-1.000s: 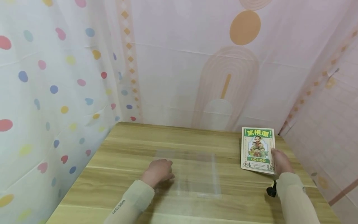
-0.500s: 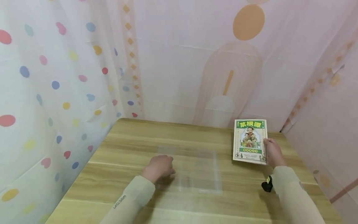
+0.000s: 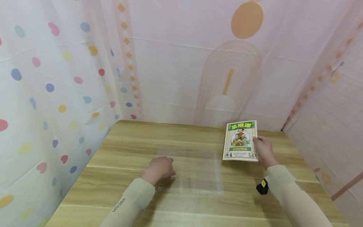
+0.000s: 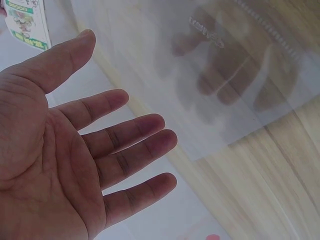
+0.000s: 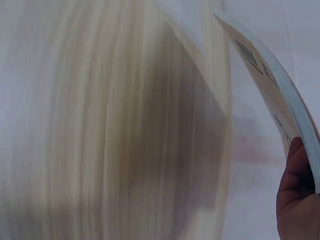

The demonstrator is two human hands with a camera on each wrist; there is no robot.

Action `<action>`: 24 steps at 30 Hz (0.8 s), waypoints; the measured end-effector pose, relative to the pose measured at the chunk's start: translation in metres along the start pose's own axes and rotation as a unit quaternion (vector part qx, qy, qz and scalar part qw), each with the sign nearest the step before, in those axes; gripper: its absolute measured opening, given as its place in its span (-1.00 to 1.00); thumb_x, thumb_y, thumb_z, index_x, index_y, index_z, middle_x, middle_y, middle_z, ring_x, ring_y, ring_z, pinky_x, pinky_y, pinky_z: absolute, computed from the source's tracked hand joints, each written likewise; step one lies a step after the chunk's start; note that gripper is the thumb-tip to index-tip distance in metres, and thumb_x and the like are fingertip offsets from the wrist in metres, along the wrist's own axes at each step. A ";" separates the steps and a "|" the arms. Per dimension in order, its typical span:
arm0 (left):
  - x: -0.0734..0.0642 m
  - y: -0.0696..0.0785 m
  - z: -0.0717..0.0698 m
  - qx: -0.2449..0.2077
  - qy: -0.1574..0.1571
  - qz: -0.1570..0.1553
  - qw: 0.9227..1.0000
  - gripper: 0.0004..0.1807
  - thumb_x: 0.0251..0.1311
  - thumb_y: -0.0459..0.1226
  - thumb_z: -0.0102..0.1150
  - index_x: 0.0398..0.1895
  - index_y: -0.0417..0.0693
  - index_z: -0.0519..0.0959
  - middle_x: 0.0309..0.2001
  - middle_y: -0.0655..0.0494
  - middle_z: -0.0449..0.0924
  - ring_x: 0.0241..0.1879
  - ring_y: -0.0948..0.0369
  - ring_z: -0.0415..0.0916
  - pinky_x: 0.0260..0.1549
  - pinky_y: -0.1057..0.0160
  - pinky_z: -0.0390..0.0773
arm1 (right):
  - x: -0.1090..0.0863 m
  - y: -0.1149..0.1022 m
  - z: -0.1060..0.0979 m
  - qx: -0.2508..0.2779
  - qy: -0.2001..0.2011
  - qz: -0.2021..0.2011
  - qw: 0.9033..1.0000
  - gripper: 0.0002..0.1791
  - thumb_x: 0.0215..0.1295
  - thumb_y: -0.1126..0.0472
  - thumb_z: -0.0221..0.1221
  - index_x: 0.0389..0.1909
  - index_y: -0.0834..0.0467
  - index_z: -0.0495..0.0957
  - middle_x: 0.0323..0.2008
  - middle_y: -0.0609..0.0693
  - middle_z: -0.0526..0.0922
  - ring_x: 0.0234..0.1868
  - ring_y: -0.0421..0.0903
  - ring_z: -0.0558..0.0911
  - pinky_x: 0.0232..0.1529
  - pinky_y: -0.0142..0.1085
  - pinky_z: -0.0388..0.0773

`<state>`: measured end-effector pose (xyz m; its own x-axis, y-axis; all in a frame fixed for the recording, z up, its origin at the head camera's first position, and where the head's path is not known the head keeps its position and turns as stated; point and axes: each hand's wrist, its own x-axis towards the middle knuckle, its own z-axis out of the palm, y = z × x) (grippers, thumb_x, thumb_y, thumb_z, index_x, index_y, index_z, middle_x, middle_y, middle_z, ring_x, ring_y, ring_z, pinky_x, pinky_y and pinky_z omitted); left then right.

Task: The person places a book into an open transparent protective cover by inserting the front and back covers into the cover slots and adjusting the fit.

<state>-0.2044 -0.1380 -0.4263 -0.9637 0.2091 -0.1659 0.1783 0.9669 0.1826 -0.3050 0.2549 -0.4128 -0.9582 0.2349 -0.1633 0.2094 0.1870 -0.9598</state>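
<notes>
My right hand grips a thin paperback book by its right edge, raised above the table. Its cover is green and cream with cartoon figures and yellow Chinese characters. From the right wrist, the book appears edge-on and slightly bowed, fingers under its back and the thumb's side cut off by the frame. A clear plastic book cover lies flat at mid-table. My left hand hovers at its left side. In the left wrist view that hand has loosely spread fingers holding nothing, and the plastic mirrors them.
The wood-grain table reaches back to a pale patterned curtain. A dotted curtain hangs on the left, another pale one on the right. A small black device sits at my right cuff.
My right hand has carried the book leftward, closer to the plastic cover, and the book has tilted slightly. The left hand has stayed nearly in place. The head view has shifted a little.
</notes>
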 end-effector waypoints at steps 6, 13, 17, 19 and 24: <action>-0.001 -0.002 0.001 0.005 -0.012 -0.005 1.000 -0.66 0.15 -0.10 0.37 -0.16 -0.16 0.61 -0.23 -0.02 0.64 -0.15 0.00 0.60 -0.18 -0.03 0.61 | -0.020 -0.006 0.025 0.010 -0.046 -0.020 0.999 -0.39 0.58 0.11 -0.15 0.54 0.22 0.05 0.13 0.30 0.51 -0.37 -0.28 0.66 -0.33 -0.36 0.65; -0.004 -0.003 -0.001 0.001 -0.018 -0.006 1.000 -0.67 0.16 -0.11 0.37 -0.17 -0.16 0.61 -0.24 0.01 0.63 -0.17 0.02 0.60 -0.18 -0.02 0.61 | -0.041 -0.004 0.056 -0.005 -0.097 -0.013 0.995 -0.45 0.58 0.10 -0.15 0.42 0.35 0.22 0.01 0.28 0.59 -0.32 -0.18 0.68 -0.33 -0.31 0.65; -0.007 -0.003 -0.001 -0.002 -0.018 -0.004 1.000 -0.55 0.17 -0.11 0.37 0.01 -0.23 0.61 -0.09 -0.07 0.64 -0.05 -0.02 0.59 -0.08 -0.04 0.59 | -0.053 0.001 0.073 -0.002 -0.106 -0.015 0.994 -0.54 0.57 0.15 -0.12 0.25 0.42 0.37 -0.15 0.21 0.64 -0.37 -0.14 0.67 -0.37 -0.31 0.63; -0.008 -0.003 -0.001 -0.005 -0.018 -0.005 1.000 -0.53 0.17 -0.11 0.37 0.05 -0.23 0.60 -0.06 -0.08 0.64 -0.02 -0.03 0.58 -0.06 -0.05 0.59 | -0.058 0.004 0.080 0.007 -0.111 -0.015 0.994 -0.56 0.56 0.18 -0.12 0.23 0.43 0.38 -0.18 0.20 0.65 -0.38 -0.14 0.66 -0.37 -0.32 0.61; -0.007 -0.002 -0.002 -0.009 -0.024 -0.010 1.000 -0.58 0.17 -0.12 0.37 0.00 -0.21 0.61 -0.09 -0.06 0.64 -0.04 -0.03 0.59 -0.10 -0.05 0.59 | -0.073 0.010 0.095 0.031 -0.123 -0.001 0.992 -0.58 0.56 0.19 -0.13 0.20 0.41 0.39 -0.18 0.19 0.65 -0.37 -0.12 0.67 -0.36 -0.31 0.62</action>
<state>-0.1986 -0.1418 -0.4240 -0.9564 0.1967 -0.2159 0.1547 0.9681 0.1969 -0.2518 0.1492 -0.4321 -0.9789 -0.0067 -0.2043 0.2019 0.1261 -0.9713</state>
